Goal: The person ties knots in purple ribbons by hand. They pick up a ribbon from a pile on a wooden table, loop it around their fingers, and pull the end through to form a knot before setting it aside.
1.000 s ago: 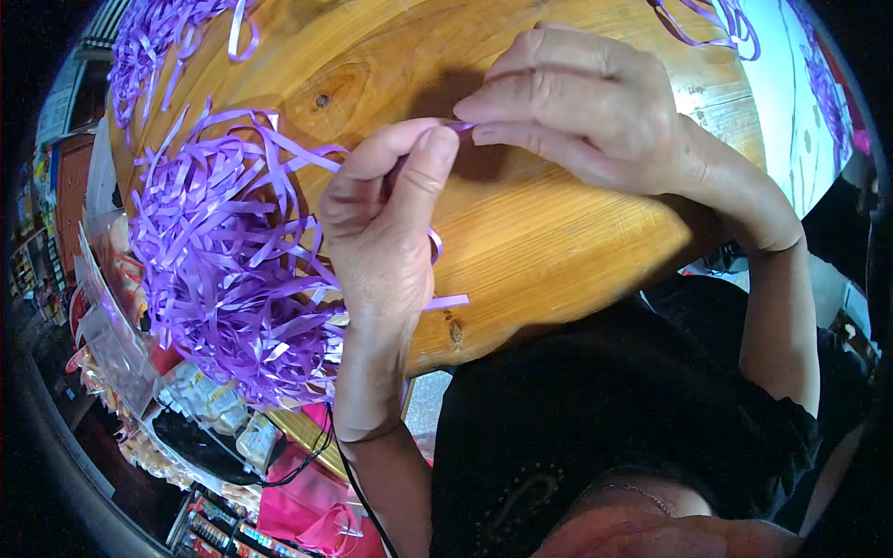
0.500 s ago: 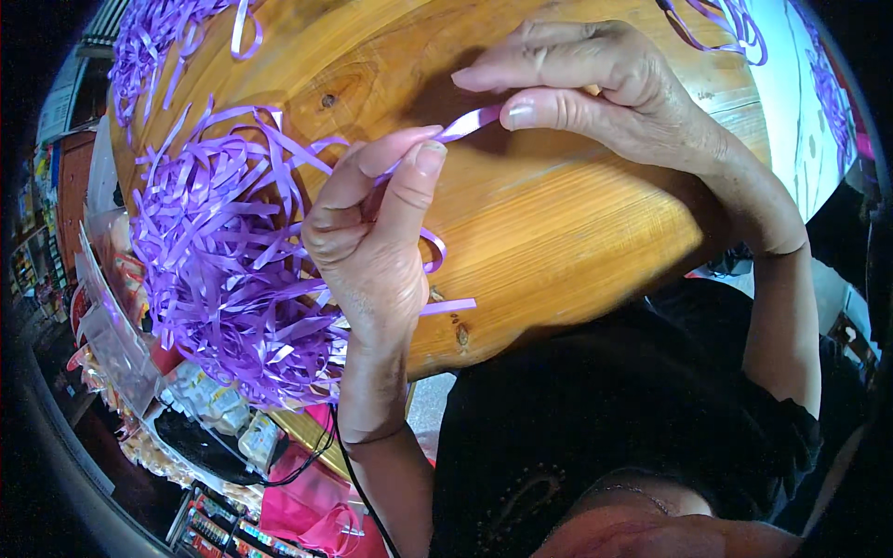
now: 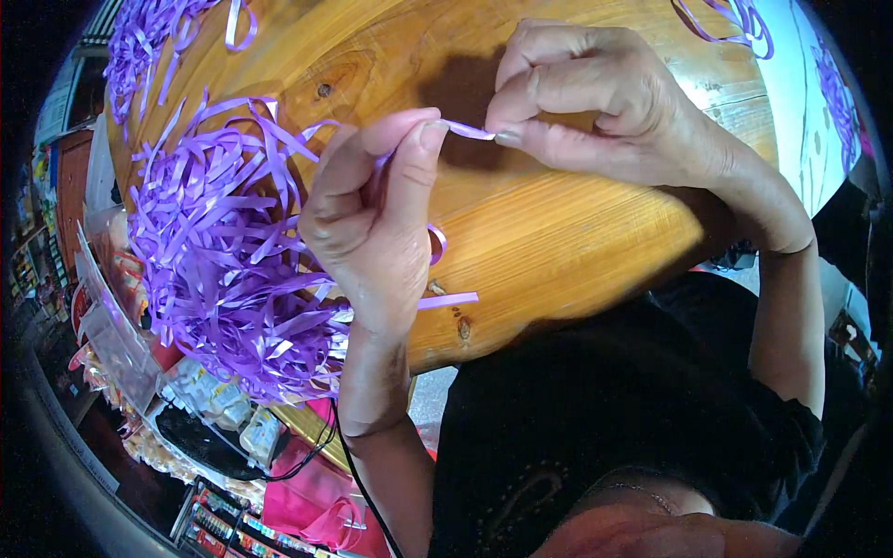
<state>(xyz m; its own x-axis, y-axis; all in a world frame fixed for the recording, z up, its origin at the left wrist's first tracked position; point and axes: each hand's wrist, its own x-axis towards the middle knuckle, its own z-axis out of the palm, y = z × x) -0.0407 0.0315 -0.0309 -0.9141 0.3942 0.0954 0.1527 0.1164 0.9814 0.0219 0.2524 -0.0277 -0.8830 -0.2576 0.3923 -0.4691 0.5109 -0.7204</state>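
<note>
A narrow purple ribbon [image 3: 468, 131] spans the short gap between my two hands above the wooden table. My left hand [image 3: 381, 209] pinches it between thumb and forefinger. The ribbon's other end sits between the thumb and fingertips of my right hand [image 3: 595, 107], whose fingers are curled in. A large tangled heap of purple ribbons [image 3: 233, 251] lies on the table just left of my left hand, and a loop and a flat end of ribbon [image 3: 448, 301] show from behind that hand and wrist.
More purple ribbons [image 3: 149, 46] lie at the far left, with another bunch [image 3: 744, 23] at the far right. The round wooden table [image 3: 558, 232] has its near edge before my body. Left of it are clear plastic packages [image 3: 116, 335], a black cable [image 3: 349, 456] and a pink bag [image 3: 302, 502].
The fingers of my right hand have curled in and closed on the ribbon end, where they were stretched out before. My left hand has risen slightly, still pinching the ribbon.
</note>
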